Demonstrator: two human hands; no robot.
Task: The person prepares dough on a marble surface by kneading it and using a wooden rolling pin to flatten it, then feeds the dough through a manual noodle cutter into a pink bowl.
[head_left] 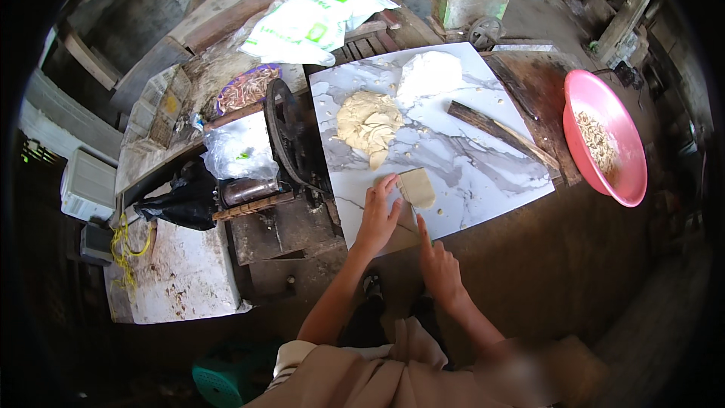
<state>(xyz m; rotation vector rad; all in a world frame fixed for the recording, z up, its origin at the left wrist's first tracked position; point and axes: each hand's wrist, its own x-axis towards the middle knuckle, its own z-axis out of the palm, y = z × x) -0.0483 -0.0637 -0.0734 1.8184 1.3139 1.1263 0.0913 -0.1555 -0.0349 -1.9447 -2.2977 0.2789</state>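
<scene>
A pale rectangle of flattened dough (418, 186) lies near the front of the marbled white board (491, 177). My left hand (377, 215) rests at its left side, fingertips touching it and fingers apart. My right hand (441, 272) grips a knife (420, 221), its blade at the dough's lower left. Behind them sit a mound of dough (366, 122), a white heap or sheet (429, 72) I cannot identify, and a long wooden stick (502, 134).
A pink basin (630, 166) with small pale pieces stands right. Left are a black metal wheel (283, 132), plastic bags (238, 147), a purple-rimmed tray (245, 87) and a white appliance (87, 185). A large sack (302, 26) lies behind. A green stool (223, 374) is below.
</scene>
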